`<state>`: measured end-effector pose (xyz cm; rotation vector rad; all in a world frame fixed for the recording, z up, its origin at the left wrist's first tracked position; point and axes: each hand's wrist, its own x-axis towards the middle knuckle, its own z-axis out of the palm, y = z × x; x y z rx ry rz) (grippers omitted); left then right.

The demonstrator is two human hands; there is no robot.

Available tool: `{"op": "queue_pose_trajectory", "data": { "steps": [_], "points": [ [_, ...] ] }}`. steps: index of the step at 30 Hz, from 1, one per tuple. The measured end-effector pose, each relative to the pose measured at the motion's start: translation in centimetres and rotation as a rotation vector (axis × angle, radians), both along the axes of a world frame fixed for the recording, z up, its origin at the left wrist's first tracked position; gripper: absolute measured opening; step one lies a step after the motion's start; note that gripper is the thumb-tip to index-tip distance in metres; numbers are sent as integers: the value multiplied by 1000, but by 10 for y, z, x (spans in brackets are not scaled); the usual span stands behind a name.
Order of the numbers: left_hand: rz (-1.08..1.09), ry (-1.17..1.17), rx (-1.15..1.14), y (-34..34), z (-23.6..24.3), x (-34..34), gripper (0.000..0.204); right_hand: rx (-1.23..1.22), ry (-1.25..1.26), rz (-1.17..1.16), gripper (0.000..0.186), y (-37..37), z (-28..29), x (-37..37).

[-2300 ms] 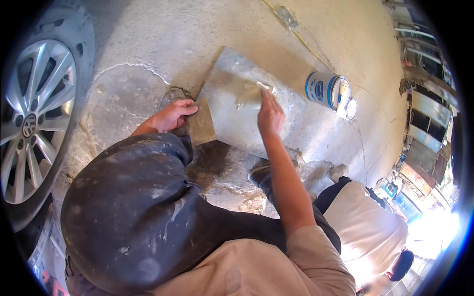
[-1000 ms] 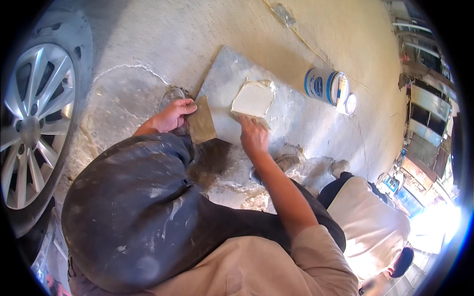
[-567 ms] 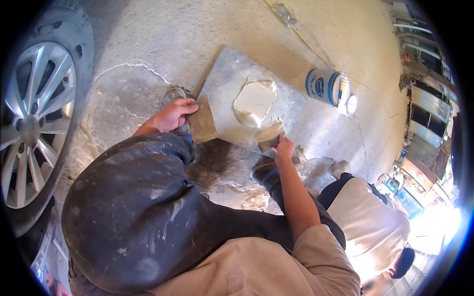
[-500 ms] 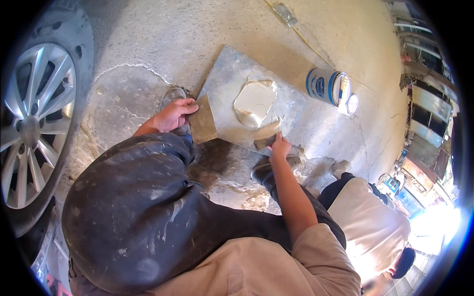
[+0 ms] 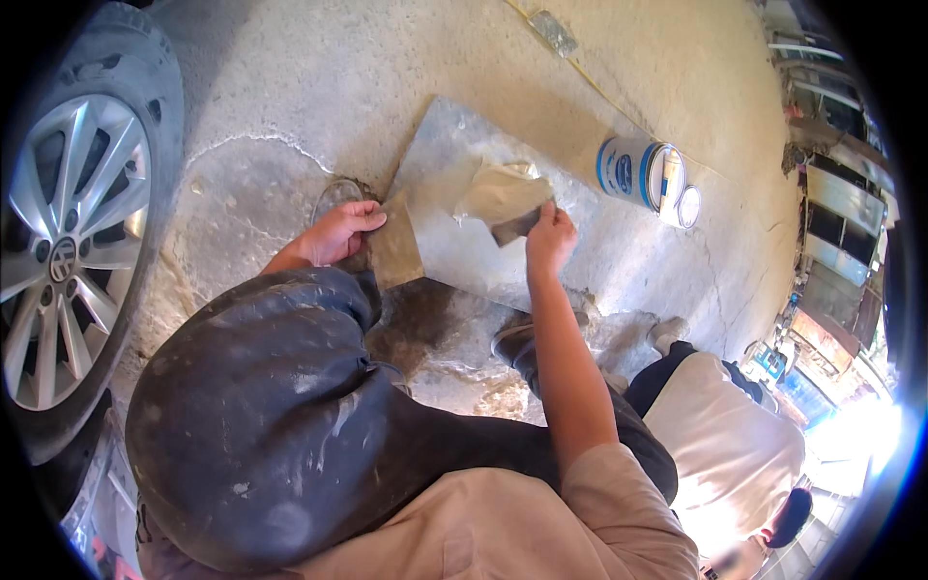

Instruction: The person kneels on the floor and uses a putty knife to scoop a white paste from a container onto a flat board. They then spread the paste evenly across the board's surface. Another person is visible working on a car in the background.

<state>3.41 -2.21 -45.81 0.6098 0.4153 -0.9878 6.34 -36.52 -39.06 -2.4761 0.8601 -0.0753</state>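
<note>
A grey metal sheet (image 5: 425, 155) lies on the floor in front of me, with a cream-coloured mound of filler paste (image 5: 483, 198) near its middle. My left hand (image 5: 343, 232) is closed on a flat, tan rectangular spreader (image 5: 397, 242), pinched by its left edge over the sheet's near left corner. A second spreader (image 5: 514, 230), dark near the fingers and coated with paste, is gripped in my right hand (image 5: 553, 240). It overlaps the paste, partly covering it and slightly blurred; I cannot tell how firmly it presses.
A car wheel (image 5: 72, 251) stands close on the left. Beyond the sheet's right side are a blue-and-white can (image 5: 633, 172) and a yellow cord (image 5: 604, 87) on the concrete. Another person in a light shirt (image 5: 715, 425) bends over at the right. Shelving lines the far right.
My right hand has moved up and away from me, bringing its spreader from the sheet's near edge onto the paste. My left hand and its spreader have barely shifted.
</note>
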Motion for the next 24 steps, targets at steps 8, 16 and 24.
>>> {"op": "queue_pose_trajectory", "data": {
  "steps": [8,16,24],
  "points": [
    [-8,8,19,-3,6,3,22,-402,-204,632,30,21,-10,7],
    [1,18,46,-2,11,2,22,-305,-49,941,24,43,5,-60],
    [-14,13,5,-4,12,5,21,-487,-176,899,28,23,1,19]
  ]
}}
